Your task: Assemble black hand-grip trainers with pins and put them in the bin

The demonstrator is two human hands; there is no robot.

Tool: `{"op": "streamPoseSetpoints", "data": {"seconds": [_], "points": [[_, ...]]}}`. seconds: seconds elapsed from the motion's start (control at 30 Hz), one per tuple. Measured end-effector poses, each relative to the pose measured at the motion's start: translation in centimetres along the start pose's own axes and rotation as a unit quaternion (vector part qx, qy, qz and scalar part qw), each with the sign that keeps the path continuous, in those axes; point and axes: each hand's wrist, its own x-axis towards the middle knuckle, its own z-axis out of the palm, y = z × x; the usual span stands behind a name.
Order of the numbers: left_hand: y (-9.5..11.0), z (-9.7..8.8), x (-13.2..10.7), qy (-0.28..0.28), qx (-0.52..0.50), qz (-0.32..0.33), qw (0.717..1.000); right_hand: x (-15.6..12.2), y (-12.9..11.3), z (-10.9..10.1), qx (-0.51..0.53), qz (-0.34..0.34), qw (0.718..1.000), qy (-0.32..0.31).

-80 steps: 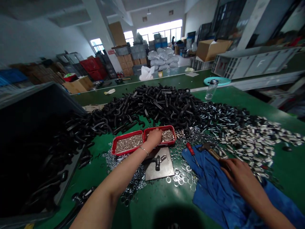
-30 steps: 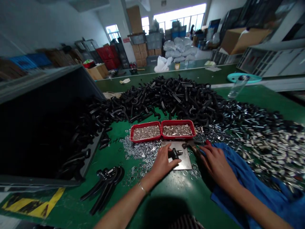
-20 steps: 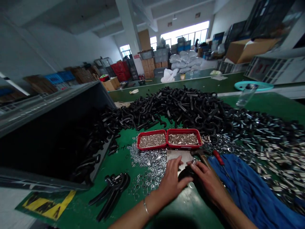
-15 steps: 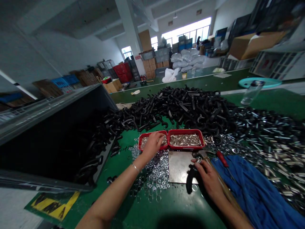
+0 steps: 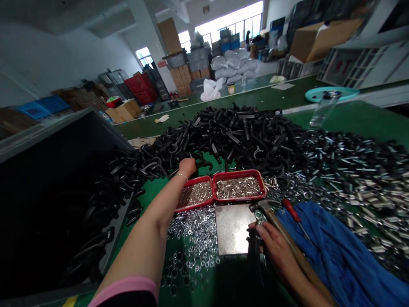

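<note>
My left hand [image 5: 187, 166] reaches past the left red tray [image 5: 195, 193] to the near edge of a heap of black curved metal parts [image 5: 236, 135]. Its fingers are hidden behind the back of the hand, so I cannot see whether they grip a part. My right hand [image 5: 271, 238] is closed on a black curved part [image 5: 254, 244], blurred and dark, with a shiny metal piece at its top end. It is over the right edge of a flat steel plate [image 5: 232, 228]. Beside this hand lies a hammer [image 5: 283, 226] with a wooden handle.
Small metal pins fill the left tray and the right red tray [image 5: 239, 199]. Loose rings [image 5: 194, 238] cover the green table left of the plate. A red-handled screwdriver [image 5: 291, 210] rests by a blue cloth [image 5: 338, 251]. A dark grey crate [image 5: 110, 128] stands at left.
My left hand has gone from inside the left tray to the black heap behind it. My right hand still holds the black part near the plate. The view has shifted.
</note>
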Motion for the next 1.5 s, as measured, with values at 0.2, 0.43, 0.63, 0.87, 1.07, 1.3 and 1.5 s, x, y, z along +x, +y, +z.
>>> {"op": "streamPoseSetpoints", "data": {"seconds": [0.2,0.43,0.63,0.87,1.07,1.3,1.5], "points": [[1.3,-3.7,-6.5,0.131,-0.41,0.036,0.902,-0.4,-1.0,0.0,0.026,-0.029,0.999,0.011],[6.8,-0.4,-24.4,-0.043,-0.795,0.003,0.605,-1.3,-1.9,0.1,-0.017,-0.06,0.998,-0.027],[11.3,5.6,-32.2,-0.109,-0.853,-0.029,0.509,-3.2,-3.7,0.8,-0.119,-0.062,0.989,-0.067],[11.8,5.1,-31.1,-0.089,-0.777,-0.087,0.617,-3.7,-4.5,2.2,-0.366,-0.22,0.901,-0.075],[12.3,5.3,-31.2,-0.105,-0.725,-0.06,0.678,-4.0,-5.1,2.3,-0.434,-0.237,0.865,-0.083],[13.1,4.7,-31.2,-0.097,-0.659,-0.031,0.745,-3.7,-5.1,2.3,-0.437,-0.245,0.859,-0.105],[13.1,4.6,-31.7,-0.052,-0.602,-0.001,0.797,-4.5,-5.7,2.3,-0.391,-0.251,0.882,-0.081]]}}
